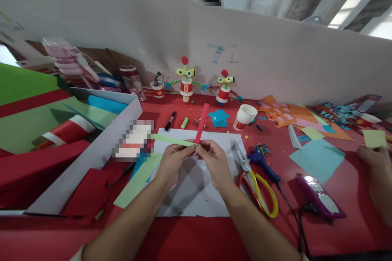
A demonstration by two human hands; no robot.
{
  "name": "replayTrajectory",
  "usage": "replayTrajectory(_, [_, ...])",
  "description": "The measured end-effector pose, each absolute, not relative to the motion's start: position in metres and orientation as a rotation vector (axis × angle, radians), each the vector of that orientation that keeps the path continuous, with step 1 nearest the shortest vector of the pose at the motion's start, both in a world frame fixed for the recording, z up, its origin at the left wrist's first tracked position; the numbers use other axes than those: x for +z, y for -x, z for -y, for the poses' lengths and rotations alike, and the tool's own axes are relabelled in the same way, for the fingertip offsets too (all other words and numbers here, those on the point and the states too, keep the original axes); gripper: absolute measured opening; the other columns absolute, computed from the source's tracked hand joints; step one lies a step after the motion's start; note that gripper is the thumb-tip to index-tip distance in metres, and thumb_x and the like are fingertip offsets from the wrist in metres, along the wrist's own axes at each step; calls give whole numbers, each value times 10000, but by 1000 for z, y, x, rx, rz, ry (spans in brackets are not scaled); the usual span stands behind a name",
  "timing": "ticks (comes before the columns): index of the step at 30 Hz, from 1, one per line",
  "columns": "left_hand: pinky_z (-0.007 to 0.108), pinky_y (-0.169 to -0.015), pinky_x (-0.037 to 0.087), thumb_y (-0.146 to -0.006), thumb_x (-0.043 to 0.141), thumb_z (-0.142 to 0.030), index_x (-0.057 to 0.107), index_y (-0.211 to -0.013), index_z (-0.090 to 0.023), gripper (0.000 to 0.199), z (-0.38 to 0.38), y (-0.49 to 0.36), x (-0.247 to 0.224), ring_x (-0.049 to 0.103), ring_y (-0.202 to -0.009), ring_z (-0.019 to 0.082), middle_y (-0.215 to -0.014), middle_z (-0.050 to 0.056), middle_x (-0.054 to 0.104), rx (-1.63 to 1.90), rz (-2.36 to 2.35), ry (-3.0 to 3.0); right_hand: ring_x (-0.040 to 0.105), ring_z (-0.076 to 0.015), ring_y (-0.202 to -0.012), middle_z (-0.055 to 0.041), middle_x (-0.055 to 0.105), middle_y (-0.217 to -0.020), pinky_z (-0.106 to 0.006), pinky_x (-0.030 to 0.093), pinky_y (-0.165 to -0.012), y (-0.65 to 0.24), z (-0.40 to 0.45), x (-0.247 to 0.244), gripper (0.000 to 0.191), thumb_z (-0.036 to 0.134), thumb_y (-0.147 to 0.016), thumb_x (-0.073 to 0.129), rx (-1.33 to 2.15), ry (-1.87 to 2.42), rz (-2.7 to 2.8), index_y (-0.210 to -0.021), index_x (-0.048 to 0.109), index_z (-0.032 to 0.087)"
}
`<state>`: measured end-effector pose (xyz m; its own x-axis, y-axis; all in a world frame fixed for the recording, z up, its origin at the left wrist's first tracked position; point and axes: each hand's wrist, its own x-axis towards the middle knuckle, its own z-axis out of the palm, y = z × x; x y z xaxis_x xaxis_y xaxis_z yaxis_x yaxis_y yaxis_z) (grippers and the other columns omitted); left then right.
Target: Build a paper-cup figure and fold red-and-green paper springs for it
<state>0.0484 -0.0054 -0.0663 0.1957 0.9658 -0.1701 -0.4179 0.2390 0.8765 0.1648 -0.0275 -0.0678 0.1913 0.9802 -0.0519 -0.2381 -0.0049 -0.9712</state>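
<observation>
My left hand (175, 162) pinches the end of a light green paper strip (171, 140), which stretches away to the left. Between the thumb and fingers of my right hand (214, 164) is the lower end of a red paper strip (202, 124) that points away from me. The two strip ends meet at my fingertips, at roughly a right angle; the exact overlap is partly hidden by the thumbs. Both hands are just above a white sheet (196, 195). Scissors (255, 187) with red and yellow handles lie right of the sheet, beside a blue glue gun (265, 165).
Two paper-cup robot figures (186, 87) stand by the wall. A paper cup (245, 117), black marker (170, 121) and blue paper squares (219, 118) lie ahead. At left is a box (92, 163) of coloured paper. Another person's hand (375, 157) holds yellow paper at far right.
</observation>
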Motion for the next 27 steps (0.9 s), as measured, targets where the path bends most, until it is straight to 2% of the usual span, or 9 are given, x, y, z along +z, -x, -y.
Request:
replayTrajectory(3, [235,-650,438,-605,774,-197,644,-923,-158,346,4,-47,-69,587,-624,114,-631,-27,662,1163,-903,-817,593,-128,-679,15,655,-725,-265,475,-667,-165,28,-67,199,287,-691,710,1169,1157,898,-862,665,194])
replayTrajectory(7, [238,-637,441,-583,778,-171,548,-947,-191,431,4,-46,-67,590,-605,118,-618,-45,655,1239,-911,-851,609,-142,-681,-3,667,-730,-277,486,-685,-166,29,-67,145,282,-732,673,1138,1177,1015,-834,679,178])
replayTrajectory(13, [229,-626,431,-628,753,-195,579,-917,-181,338,8,-49,-65,576,-605,111,-608,-46,629,1229,-922,-893,597,-144,-659,-1,659,-708,-265,470,-644,-168,29,-69,121,289,-743,645,1031,1209,1040,-794,659,180])
replayTrajectory(17, [247,-700,445,-660,736,-217,631,-923,-175,287,10,-51,-67,604,-690,129,-674,-21,658,1241,-896,-894,568,-134,-642,13,636,-690,-254,453,-630,-168,28,-71,107,294,-747,629,999,1187,1012,-767,635,189])
replayTrajectory(20, [280,-771,444,-631,768,-228,665,-921,-172,313,10,-54,-69,612,-768,154,-758,10,688,1189,-871,-900,538,-126,-630,18,610,-676,-249,432,-617,-168,29,-72,108,297,-747,621,982,1172,993,-756,623,190])
replayTrajectory(25, [295,-774,437,-613,792,-283,719,-724,-150,188,12,-58,-73,602,-758,173,-721,37,696,1114,-935,-909,506,-125,-614,17,594,-665,-254,409,-599,-167,30,-71,112,293,-748,603,974,1197,1013,-765,616,184])
replayTrajectory(27, [278,-762,430,-623,791,-293,725,-701,-157,170,14,-59,-75,591,-745,160,-707,27,694,1102,-932,-898,491,-121,-601,24,577,-644,-252,404,-588,-166,31,-72,109,292,-736,615,966,1199,983,-727,600,184])
